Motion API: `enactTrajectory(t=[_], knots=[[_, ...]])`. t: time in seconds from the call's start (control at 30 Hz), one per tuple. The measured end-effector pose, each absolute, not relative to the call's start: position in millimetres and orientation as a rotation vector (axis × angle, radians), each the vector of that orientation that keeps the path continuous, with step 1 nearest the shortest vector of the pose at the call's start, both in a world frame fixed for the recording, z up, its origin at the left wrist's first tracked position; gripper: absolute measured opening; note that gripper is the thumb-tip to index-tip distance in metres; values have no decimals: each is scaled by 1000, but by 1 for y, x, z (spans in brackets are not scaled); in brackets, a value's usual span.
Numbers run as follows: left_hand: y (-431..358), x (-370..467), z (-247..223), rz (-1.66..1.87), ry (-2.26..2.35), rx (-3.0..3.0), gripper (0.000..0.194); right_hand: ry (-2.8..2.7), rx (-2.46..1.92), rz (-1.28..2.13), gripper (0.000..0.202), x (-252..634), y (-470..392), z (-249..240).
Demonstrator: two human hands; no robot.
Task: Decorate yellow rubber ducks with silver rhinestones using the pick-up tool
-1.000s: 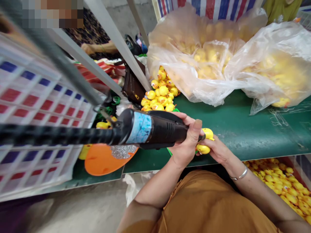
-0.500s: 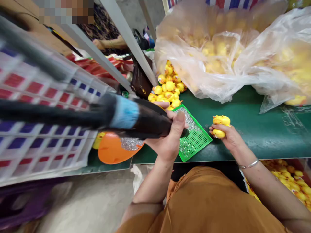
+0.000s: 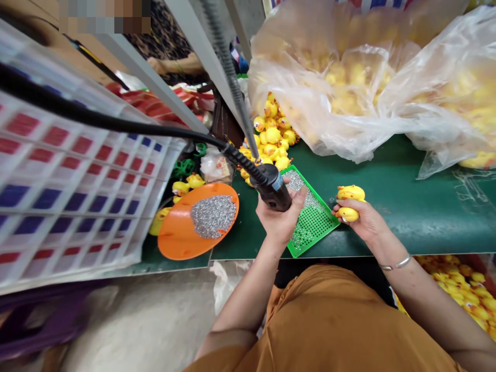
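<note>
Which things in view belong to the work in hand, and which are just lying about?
Likely in the work:
Left hand: holds black corded tool
Right hand: holds two yellow ducks
Green tray, silver bits inside
Orange dish, more silver bits
Loose duck pile

Likely just lying about:
Brown bag
Purple stool

Black cylindrical handheld tool [image 3: 274, 192], blue label near top, ribbed cable joined there; gripped in left hand [image 3: 281, 214], tilted, tip hidden. Two small yellow toy ducks [image 3: 351, 193], orange bills, one above the other, pinched in right hand [image 3: 363, 219]. Green perforated plastic tray [image 3: 313, 223] between hands, angled on worktop, silvery bits scattered, densest at far end.
</note>
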State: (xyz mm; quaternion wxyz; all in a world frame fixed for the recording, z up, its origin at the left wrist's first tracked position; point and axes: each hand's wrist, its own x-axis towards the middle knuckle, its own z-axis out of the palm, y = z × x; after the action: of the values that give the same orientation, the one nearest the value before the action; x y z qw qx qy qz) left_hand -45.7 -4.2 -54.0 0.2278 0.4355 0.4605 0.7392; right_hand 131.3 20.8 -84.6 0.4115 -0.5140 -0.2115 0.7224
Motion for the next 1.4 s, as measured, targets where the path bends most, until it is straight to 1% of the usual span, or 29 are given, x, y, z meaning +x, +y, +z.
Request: enactTrajectory(t=[0.3, 0.43, 0.57, 0.7, 0.83, 1.0, 1.2, 1.33, 1.4], knots=[[-6, -43, -58, 2072, 1313, 1219, 32, -505, -1293, 1822, 24, 131, 20, -83], [-5, -44, -55, 2092, 1271, 1193, 31, -494, -1273, 1822, 26, 130, 18, -81], [-12, -43, -30, 2181, 1164, 1238, 27, -496, -1218, 1865, 23, 127, 15, -78], [-25, -35, 7, 2298, 903, 1232, 30, -454, -1166, 1910, 20, 121, 13, -77], [-33, -25, 24, 2216, 680, 1354, 29, -421, -1152, 1933, 20, 118, 12, -77], [-35, -15, 18, 2142, 617, 1362, 27, -412, -1112, 1937, 23, 117, 8, -77], [-33, -10, 12, 2057, 701, 1278, 27, -445, -1105, 1944, 24, 118, 7, -78], [-29, -8, 8, 2016, 733, 1304, 28, -489, -1074, 1940, 23, 117, 7, -77], [-27, -6, 4, 1982, 750, 1326, 28, -508, -1042, 1935, 26, 116, 7, -74]])
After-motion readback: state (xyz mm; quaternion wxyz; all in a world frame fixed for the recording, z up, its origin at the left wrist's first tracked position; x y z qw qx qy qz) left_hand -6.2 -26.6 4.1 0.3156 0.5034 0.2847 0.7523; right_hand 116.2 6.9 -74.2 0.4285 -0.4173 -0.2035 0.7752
